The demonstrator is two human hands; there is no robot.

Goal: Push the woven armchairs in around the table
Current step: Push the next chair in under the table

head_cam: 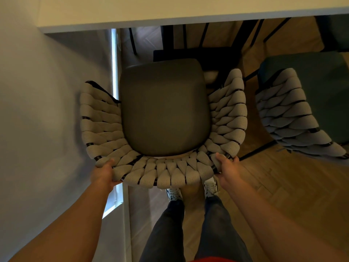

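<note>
A woven armchair [164, 167] with a pale rope back and a grey seat cushion stands directly below me, facing the white table [170, 14] at the top of the view. My left hand [104, 173] grips the left rear curve of its backrest, thumb over the top. My right hand [225, 167] grips the right rear curve the same way. The seat's front edge is close to the table's edge, still outside it. A second woven armchair [287, 114] with a dark green seat stands to the right, partly under the table.
A pale wall [47, 110] runs close along the chair's left side, with a bright strip at its base. Dark table legs [170, 40] and struts show under the tabletop. My feet [190, 190] stand on wooden flooring just behind the chair.
</note>
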